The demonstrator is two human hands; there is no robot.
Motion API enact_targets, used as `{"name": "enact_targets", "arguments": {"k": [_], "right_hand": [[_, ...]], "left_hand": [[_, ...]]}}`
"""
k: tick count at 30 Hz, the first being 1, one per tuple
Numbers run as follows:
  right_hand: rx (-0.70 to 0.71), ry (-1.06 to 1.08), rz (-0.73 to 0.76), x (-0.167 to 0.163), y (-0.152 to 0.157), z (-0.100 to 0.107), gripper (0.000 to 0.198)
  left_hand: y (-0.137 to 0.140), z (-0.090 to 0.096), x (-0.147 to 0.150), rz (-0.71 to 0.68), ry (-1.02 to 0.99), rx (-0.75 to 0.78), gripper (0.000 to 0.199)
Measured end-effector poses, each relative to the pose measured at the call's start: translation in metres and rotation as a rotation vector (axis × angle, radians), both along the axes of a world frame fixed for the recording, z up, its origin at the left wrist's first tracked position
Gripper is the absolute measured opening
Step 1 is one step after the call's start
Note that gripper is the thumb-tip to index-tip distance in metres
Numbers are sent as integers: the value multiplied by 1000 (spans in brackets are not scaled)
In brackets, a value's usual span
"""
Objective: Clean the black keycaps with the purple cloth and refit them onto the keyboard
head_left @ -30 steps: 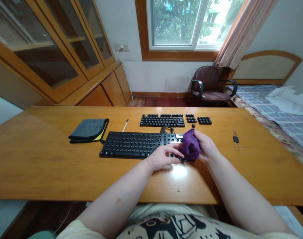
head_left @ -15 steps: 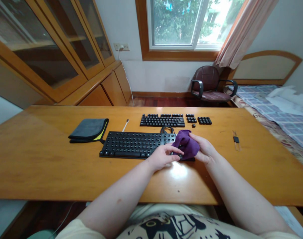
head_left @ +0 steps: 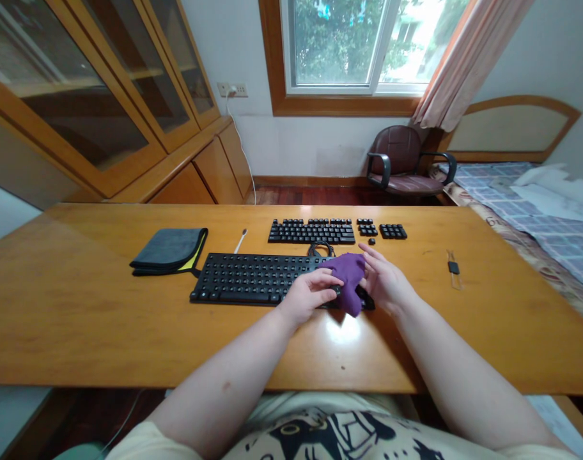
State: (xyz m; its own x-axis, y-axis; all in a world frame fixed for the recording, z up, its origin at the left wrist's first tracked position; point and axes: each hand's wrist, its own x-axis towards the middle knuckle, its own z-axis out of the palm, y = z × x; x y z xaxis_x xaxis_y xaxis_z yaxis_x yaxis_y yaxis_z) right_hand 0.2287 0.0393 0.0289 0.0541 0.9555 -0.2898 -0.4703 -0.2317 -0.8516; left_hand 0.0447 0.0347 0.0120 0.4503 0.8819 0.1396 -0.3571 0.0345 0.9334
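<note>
A purple cloth [head_left: 349, 281] hangs crumpled between my hands, above the right end of a black keyboard [head_left: 250, 278] whose keycaps are largely off. My left hand [head_left: 308, 295] is closed, pinching the left side of the cloth with thumb and fingers. A small dark piece shows at those fingertips; it may be a keycap, but I cannot tell it from the keyboard behind. My right hand [head_left: 387, 281] is open at the cloth's right edge, fingers stretched and apart, some of them partly behind the fabric.
Behind the keyboard lie rows of loose black keycaps [head_left: 313, 232], a number-pad group [head_left: 392, 231] and a coiled cable [head_left: 321, 248]. A folded grey cloth [head_left: 169, 248] and a toothbrush [head_left: 241, 240] lie left. A wire keycap puller [head_left: 453, 268] is at the right.
The right fingers have spread from their grip on the cloth. The cloth has shifted slightly left and its lower end now hangs down. The left hand has moved a little left.
</note>
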Motion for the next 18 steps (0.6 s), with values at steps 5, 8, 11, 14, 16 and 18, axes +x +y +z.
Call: {"name": "enact_targets", "arguments": {"k": [5,8,11,14,16,18], "right_hand": [[75,-57,264,-1,-9,6,65],[116,-127,387,-3,-12,6,70],[183,-132,267,-5,-10,4,55],[207,-47,103,-3,-5,0,38],[198,-41,65,-1,-3,-2,27],[194,-123,81,-1,-3,-4,17]], "left_hand": [[3,-1,0,156,-166,-152,28],[3,0,0,198,-182,-181,25],[4,0,0,209,-175,-176,25],[5,-2,0,241,-147,-159,25],[5,-3,0,247,-108,-144,23],[5,-3,1,240,-74,-134,22]]}}
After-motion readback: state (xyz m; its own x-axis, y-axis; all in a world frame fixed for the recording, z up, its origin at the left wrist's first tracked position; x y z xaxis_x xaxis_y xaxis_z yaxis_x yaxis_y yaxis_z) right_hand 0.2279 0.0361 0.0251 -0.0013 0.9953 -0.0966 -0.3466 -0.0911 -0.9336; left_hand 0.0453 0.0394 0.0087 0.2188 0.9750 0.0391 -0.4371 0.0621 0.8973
